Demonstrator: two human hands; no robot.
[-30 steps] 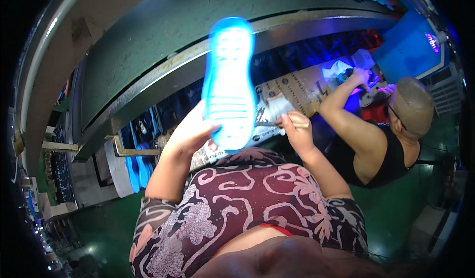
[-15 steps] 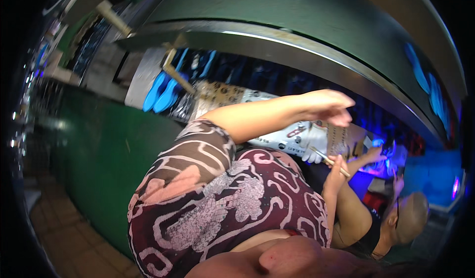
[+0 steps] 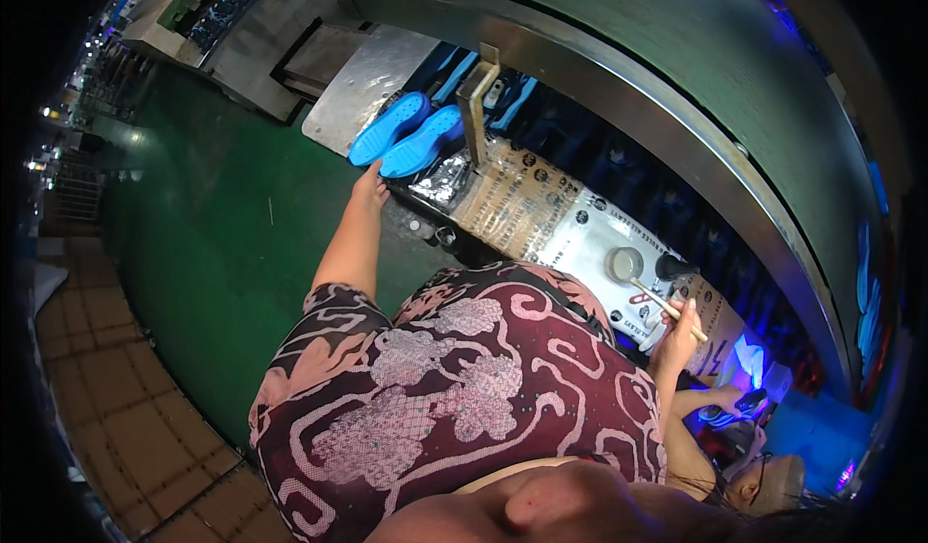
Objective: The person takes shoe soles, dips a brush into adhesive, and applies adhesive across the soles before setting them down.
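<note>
Two blue shoe soles (image 3: 421, 142) lie side by side at the edge of a metal plate, left of centre. My left hand (image 3: 369, 187) is at their near end, its fingers closed on the tip of the right-hand sole. Part of those fingers is hidden beneath it. On the right, my right hand (image 3: 680, 332) is closed around the light wooden handle of a brush (image 3: 660, 301). Its far end reaches a small round cup of pale liquid (image 3: 624, 264); the bristles cannot be made out.
A green conveyor with a metal rail (image 3: 619, 60) curves across the far side, above a dark shelf holding more blue soles. A bracket (image 3: 472, 118) stands beside the soles. Brown and white printed sheeting (image 3: 522, 200) covers the bench. A co-worker (image 3: 764, 480) sits at right under blue light.
My left arm has swung from over the bench to the soles at left, and the hand has closed there. The view has shifted, showing the cup. My right hand still holds the brush.
</note>
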